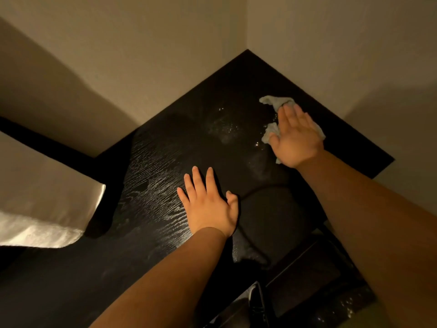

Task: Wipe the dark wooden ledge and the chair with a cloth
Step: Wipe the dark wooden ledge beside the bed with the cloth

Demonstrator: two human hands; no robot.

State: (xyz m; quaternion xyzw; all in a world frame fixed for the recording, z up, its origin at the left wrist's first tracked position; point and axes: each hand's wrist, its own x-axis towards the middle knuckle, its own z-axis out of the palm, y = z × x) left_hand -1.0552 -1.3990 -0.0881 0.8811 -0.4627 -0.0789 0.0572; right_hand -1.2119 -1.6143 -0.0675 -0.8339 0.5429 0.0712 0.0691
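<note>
Right hand [296, 136]: flat, palm down, fingers straight and close together, pressed on a crumpled pale grey cloth [275, 101]. Nothing gripped. The cloth showed beyond the fingertips, beside the thumb and along the outer edge of the palm.

Cloth lay on the black, open-grained wooden ledge [165, 150], which filled the corner between two beige walls [142, 55]. The corner sat beyond the right hand's fingertips.

Left hand [210, 204]: palm down on the bare ledge, fingers straight and spread, holding nothing. It was nearer the person than the right hand and well apart from the cloth.

Small bright water droplets [227, 129] and a wet sheen lay on the wood just to the thumb side of the right hand, beyond the left hand's fingertips.

White bedding [47, 209] met the ledge well out on the left hand's little-finger side.

A dark flat panel [307, 280] lay below the right forearm; could not tell whether it was the chair.
</note>
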